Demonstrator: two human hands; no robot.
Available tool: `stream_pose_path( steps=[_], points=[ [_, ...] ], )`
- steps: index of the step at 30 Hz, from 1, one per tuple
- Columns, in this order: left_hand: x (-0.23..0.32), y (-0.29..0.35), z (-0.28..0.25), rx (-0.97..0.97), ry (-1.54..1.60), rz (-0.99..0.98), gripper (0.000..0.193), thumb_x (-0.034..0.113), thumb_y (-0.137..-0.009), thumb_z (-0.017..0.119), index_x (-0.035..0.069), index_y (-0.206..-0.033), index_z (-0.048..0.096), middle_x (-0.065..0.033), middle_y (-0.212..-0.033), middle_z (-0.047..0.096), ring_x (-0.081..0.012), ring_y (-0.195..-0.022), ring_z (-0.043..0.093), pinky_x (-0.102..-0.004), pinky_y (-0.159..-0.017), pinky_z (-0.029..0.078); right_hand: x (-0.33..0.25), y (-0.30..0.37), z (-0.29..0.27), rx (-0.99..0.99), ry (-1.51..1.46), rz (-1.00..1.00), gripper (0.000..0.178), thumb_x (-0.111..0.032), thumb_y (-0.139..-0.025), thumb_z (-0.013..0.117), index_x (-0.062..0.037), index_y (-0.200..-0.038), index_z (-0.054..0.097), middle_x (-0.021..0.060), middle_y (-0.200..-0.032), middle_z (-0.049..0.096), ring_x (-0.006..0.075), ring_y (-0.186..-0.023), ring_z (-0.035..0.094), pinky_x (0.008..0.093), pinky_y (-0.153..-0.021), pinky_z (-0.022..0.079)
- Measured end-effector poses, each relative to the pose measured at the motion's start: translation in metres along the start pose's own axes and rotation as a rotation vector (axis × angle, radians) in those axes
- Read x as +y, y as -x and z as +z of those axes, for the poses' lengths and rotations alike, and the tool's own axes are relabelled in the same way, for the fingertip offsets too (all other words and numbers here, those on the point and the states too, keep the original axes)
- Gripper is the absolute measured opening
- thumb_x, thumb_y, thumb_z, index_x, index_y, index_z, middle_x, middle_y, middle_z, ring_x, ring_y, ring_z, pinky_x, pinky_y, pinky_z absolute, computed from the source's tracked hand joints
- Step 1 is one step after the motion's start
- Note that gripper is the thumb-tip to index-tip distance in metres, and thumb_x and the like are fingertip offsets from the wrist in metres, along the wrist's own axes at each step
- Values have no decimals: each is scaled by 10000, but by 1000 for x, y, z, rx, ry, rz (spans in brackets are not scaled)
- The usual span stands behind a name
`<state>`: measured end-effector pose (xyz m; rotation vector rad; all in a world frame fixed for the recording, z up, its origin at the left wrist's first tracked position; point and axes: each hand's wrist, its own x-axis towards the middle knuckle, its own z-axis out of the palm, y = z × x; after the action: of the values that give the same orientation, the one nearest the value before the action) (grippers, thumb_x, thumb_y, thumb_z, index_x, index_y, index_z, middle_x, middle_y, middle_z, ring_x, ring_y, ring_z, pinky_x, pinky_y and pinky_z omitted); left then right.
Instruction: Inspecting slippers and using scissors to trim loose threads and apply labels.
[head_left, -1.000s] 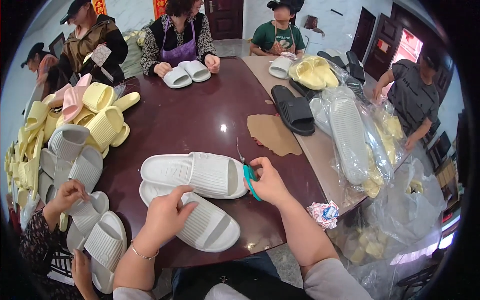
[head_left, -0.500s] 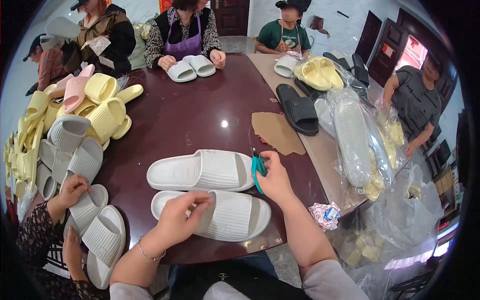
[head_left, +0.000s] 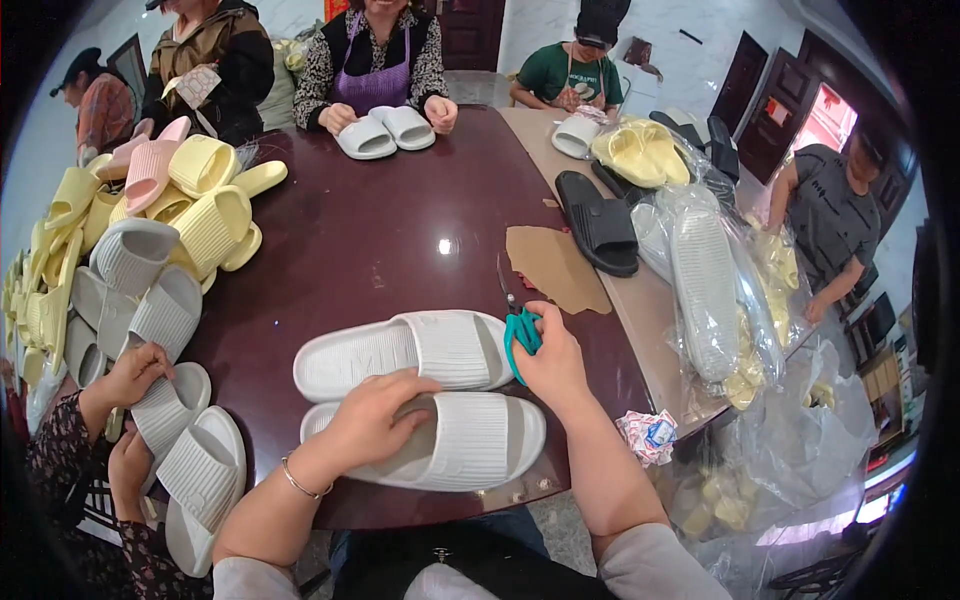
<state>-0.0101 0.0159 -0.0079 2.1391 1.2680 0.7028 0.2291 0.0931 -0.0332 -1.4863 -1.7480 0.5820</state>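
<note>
Two light grey slide slippers lie side by side before me, toes to the right: a far slipper (head_left: pixel 355 362) and a near slipper (head_left: pixel 470 440). Over the near one's footbed is my left hand (head_left: pixel 375 420), its fingertips at the edge of the ribbed strap and its thumb apart from the fingers. My right hand (head_left: pixel 548 355) is closed around the teal handles of small scissors (head_left: pixel 520 325), beside the far slipper's toe. The scissors' dark blades point away from me.
Piled yellow, pink and grey slippers (head_left: pixel 215 230) stand at left, by a co-worker's hands (head_left: pixel 135 385). Brown cardboard (head_left: pixel 555 265), a black slipper (head_left: pixel 598 225) and bagged slippers (head_left: pixel 705 290) lie at right. A crumpled packet (head_left: pixel 650 435) sits at the table edge. Other people surround the table.
My left hand has shifted right to the near slipper's strap edge. Both slippers sit slightly closer to me. The scissors stay in my right hand, their blades now showing more.
</note>
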Motion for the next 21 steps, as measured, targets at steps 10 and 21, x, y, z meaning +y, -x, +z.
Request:
stream_pose_path(
  steps=[10,21],
  points=[
    [-10,2,22,69,-155,210,446,44,-701,690,144,-1123,586,-117,-1023,600,-323,-1011,545,-426,-876,399,11,0,3,122,100,-135,429,-157,-779,664,-34,-1150,485,161,-882,639,335,-822,634,399,-727,496],
    [-11,10,24,129,-147,190,365,46,-664,694,111,-1010,596,-121,-869,560,-354,-917,535,-451,-823,425,20,4,-29,28,714,-47,277,-187,-745,689,-25,-924,554,155,-846,620,326,-801,627,444,-708,504]
  ],
)
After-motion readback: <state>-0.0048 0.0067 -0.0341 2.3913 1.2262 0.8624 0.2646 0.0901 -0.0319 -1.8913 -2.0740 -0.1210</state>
